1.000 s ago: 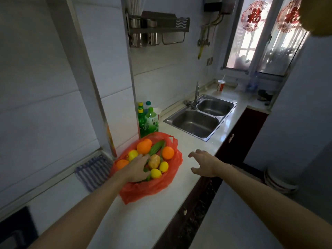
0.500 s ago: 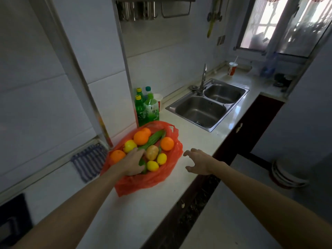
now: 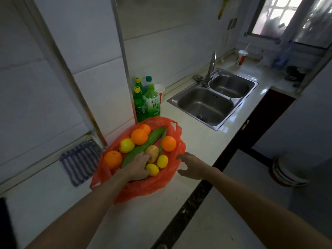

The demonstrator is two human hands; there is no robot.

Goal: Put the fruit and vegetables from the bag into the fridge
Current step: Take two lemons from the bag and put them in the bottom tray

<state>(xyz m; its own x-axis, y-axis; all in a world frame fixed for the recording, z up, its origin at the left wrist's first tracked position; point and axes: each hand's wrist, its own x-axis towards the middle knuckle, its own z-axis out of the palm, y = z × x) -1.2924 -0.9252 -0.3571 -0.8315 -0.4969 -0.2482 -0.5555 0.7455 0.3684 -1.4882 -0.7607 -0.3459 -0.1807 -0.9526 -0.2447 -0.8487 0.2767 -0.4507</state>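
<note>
step: start of unloading; I judge this as the first pick, since the bag (image 3: 143,187) looks full and nothing is lifted yet
left hand (image 3: 137,166): down inside the bag, lying on the produce, fingertips touching the brown potato (image 3: 152,151) and the near end of the broad green vegetable (image 3: 142,147); I can't tell if it grips either one or just rests there
right hand (image 3: 193,166): fingers spread, holding nothing, hovering just beside the bag's rim, on the far side from the left hand
bag: red plastic, mouth spread wide, sitting on the worktop (image 3: 197,141) under the left hand and just left of the right hand
fridge: not in view, can't say where it stands
next move: my guess is the left hand needs to close on one item and lift it out; the right hand could pin the rim or take a second piece; round fruit may roll once the pile shifts
count oranges (image 3: 139,136): four, all beyond the left hand
count yellow fruits (image 3: 126,145): three, one touching the left hand's thumb side
count potato: one
count green vegetables: two, I think, the broad one and a thin green one (image 3: 163,139) beside it
count bottles (image 3: 151,103): four caps visible, beyond the bag against the wall
sink (image 3: 204,105): two basins, well beyond the right hand
</note>
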